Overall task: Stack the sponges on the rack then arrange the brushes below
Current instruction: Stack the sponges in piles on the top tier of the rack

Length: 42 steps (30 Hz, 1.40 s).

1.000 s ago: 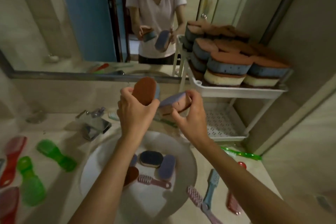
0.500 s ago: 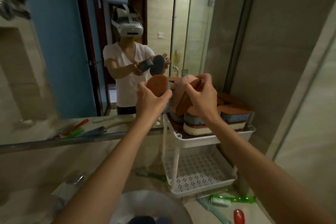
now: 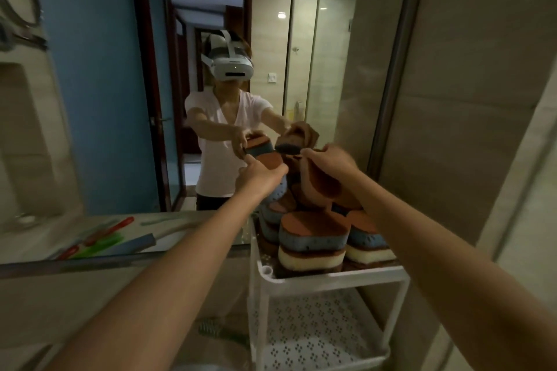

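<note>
My left hand (image 3: pixel 261 174) grips a blue sponge with a brown top (image 3: pixel 275 173) and holds it at the top of the stacked sponges (image 3: pixel 312 239) at the back left of the pile. Beside it, my right hand (image 3: pixel 330 159) grips a second brown-topped sponge (image 3: pixel 321 182), tilted over the pile's back. The pile fills the upper shelf of the white rack (image 3: pixel 337 277). Blue, cream and brown layers show in the front stacks. The perforated lower shelf (image 3: pixel 313 331) holds nothing that I can see.
A green brush (image 3: pixel 223 329) lies on the counter left of the rack. The mirror (image 3: pixel 150 99) behind shows a person in a headset and reflected red and green brushes. A tiled wall (image 3: pixel 452 129) stands close on the right of the rack.
Both hands rose from above the sink and carried their sponges right and forward to the top of the pile on the rack. The view tilted up, so the sink and counter brushes dropped out of sight.
</note>
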Motion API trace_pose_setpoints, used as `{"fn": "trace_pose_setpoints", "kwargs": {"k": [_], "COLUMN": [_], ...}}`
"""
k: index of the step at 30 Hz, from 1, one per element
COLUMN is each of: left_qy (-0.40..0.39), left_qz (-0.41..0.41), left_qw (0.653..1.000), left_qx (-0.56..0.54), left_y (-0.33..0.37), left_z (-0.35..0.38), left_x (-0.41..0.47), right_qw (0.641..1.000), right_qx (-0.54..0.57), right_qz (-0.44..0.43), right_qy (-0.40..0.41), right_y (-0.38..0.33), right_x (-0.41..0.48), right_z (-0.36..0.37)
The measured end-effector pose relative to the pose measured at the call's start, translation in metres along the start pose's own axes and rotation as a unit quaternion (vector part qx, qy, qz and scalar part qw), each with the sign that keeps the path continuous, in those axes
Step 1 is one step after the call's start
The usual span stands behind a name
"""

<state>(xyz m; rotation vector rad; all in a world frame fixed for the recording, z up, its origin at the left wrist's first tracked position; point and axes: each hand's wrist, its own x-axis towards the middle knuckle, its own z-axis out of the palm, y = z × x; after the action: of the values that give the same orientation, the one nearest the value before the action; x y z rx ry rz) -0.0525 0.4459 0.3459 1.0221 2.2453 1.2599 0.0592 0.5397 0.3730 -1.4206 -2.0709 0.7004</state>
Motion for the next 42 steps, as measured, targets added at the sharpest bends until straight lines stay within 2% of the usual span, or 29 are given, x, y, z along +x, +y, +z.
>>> {"fn": "trace_pose_setpoints", "kwargs": {"k": [6, 11, 14, 16, 20, 22, 35, 39, 42], "left_qy": [-0.003, 0.014, 0.008, 0.000, 0.012, 0.015, 0.019, 0.006, 0.011], "left_qz": [-0.012, -0.036, -0.032, -0.032, -0.024, -0.017, -0.003, -0.007, 0.016], "left_qw": [0.999, 0.998, 0.999, 0.999, 0.999, 0.999, 1.000, 0.999, 0.999], "left_qx": [0.030, 0.045, 0.026, -0.012, -0.040, -0.036, 0.012, 0.031, 0.037], "left_y": [-0.003, -0.008, -0.008, -0.009, -0.002, -0.001, -0.013, -0.016, -0.015], "left_z": [0.020, 0.014, 0.008, 0.008, 0.009, 0.011, 0.014, 0.020, 0.023], "left_x": [0.007, 0.008, 0.005, 0.005, 0.001, 0.002, -0.002, -0.004, -0.003], "right_qw": [0.998, 0.998, 0.994, 0.994, 0.992, 0.993, 0.994, 0.995, 0.988], "right_qx": [-0.012, -0.024, -0.028, 0.003, 0.090, 0.091, 0.056, -0.009, -0.026], "right_qz": [-0.031, -0.010, -0.006, -0.003, -0.003, -0.020, -0.071, -0.099, -0.150], "right_qy": [-0.051, -0.053, -0.106, -0.113, -0.090, -0.068, -0.065, -0.024, -0.010], "right_y": [0.016, 0.030, 0.030, 0.032, 0.034, 0.036, 0.041, 0.043, 0.043], "right_x": [0.018, 0.021, 0.006, 0.004, 0.006, 0.008, -0.002, -0.006, -0.010], "right_z": [0.022, 0.010, -0.001, -0.003, -0.001, 0.000, 0.003, 0.007, 0.008]}}
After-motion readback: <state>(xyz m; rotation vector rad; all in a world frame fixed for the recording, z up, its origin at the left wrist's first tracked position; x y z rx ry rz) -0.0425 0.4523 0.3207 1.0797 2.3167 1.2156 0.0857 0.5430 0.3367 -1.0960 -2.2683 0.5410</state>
